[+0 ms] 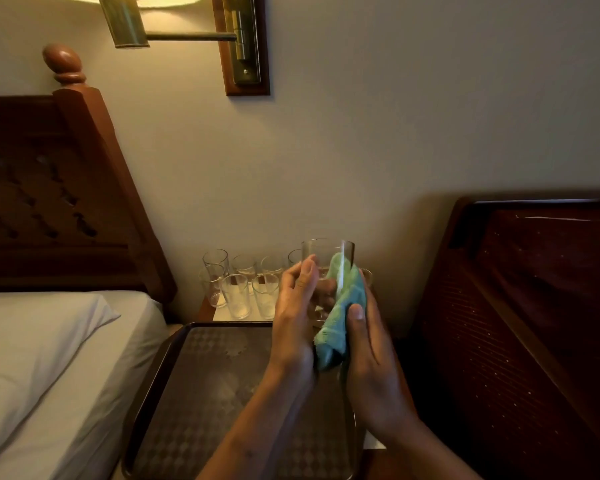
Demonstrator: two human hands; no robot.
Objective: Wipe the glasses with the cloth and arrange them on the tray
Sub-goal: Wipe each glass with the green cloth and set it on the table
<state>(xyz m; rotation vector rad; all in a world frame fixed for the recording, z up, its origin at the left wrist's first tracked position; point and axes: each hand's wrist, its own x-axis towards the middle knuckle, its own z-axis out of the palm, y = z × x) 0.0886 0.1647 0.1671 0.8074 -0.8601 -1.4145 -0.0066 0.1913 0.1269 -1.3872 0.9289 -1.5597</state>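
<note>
- My left hand [297, 306] grips a glass [326, 254].
- My right hand [371, 358] pinches the cloth [343, 306] against it.
- Tray [194, 393] below both hands; more glasses [236, 292] beyond my left.

Left grip [297, 306] curled round glass [326, 252]; right grip [373, 358] pinches cloth [345, 303].

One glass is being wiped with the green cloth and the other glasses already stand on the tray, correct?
No. In the head view the other glasses stand behind the tray on the bedside table, not on it. The glass and green cloth are right.
</note>
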